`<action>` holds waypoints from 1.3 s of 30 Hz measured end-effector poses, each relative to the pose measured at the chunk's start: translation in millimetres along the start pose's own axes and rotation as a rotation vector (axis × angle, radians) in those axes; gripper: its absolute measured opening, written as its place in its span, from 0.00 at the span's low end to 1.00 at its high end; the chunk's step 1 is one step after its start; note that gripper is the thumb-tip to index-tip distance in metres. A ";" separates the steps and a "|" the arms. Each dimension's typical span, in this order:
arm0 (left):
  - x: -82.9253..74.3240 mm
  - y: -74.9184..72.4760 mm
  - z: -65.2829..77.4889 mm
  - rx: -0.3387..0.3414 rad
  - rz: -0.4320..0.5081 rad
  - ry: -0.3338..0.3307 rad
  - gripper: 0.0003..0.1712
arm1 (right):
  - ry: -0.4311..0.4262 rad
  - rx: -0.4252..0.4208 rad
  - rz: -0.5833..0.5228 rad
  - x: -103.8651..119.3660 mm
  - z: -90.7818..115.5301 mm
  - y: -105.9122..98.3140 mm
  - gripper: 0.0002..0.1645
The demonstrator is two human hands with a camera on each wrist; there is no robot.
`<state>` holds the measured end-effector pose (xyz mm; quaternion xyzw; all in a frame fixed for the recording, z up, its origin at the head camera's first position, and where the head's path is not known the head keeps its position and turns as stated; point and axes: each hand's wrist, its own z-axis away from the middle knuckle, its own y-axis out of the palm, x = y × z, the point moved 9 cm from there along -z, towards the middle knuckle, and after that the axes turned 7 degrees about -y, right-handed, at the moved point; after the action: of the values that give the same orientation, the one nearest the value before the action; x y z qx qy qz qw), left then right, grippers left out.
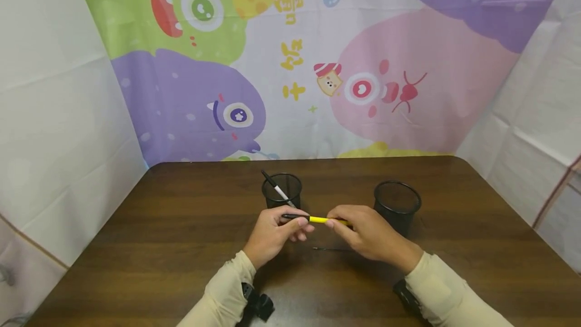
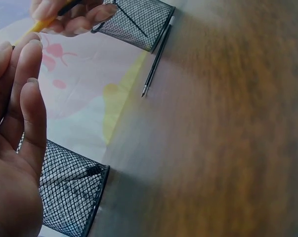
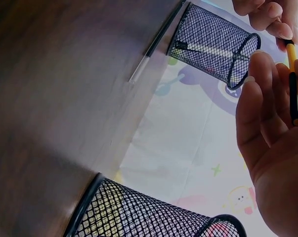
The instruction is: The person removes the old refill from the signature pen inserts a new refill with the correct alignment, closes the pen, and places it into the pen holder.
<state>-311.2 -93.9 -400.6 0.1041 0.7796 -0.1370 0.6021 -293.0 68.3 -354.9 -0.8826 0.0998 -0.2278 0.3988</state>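
Both hands hold one yellow-and-black pen [image 1: 317, 220] level above the table. The left hand [image 1: 274, 233] pinches its black end between thumb and fingers. At the yellow end, the right hand [image 1: 374, 233] grips with thumb and fingertips, hiding part of the barrel. The right wrist view shows the pen's black clip and end [image 3: 296, 101] against the right palm. Under the hands a thin pen refill [image 2: 157, 59] lies on the wooden table, apart from both.
A black mesh pen cup [image 1: 274, 205] stands behind the left hand, with a black-and-white marker [image 1: 281, 192] leaning in it. Another mesh cup [image 1: 394, 216] is just behind the right hand. A printed cloth [image 1: 299, 130] hangs at the table's far edge.
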 end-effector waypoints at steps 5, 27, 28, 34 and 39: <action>-1.5 0.4 -0.5 -0.002 0.001 0.013 0.14 | 0.014 0.020 -0.018 -0.7 -0.3 1.0 0.07; -2.2 0.0 -0.5 -0.029 0.006 0.018 0.12 | 0.104 0.097 -0.116 -6.3 4.0 6.9 0.10; -2.1 -0.5 -0.7 -0.031 0.009 0.021 0.12 | 0.102 0.093 -0.114 -6.1 3.6 6.5 0.10; -1.5 -4.7 -0.4 -0.060 0.013 0.040 0.12 | 0.079 0.081 -0.102 -4.4 1.6 6.3 0.09; -0.9 -9.8 -1.4 -0.128 0.012 0.032 0.10 | 0.069 0.082 -0.063 -5.6 1.5 4.8 0.08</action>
<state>-315.5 -102.7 -398.6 0.0720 0.7956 -0.0815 0.5960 -297.2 68.1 -361.1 -0.8600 0.0763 -0.2743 0.4234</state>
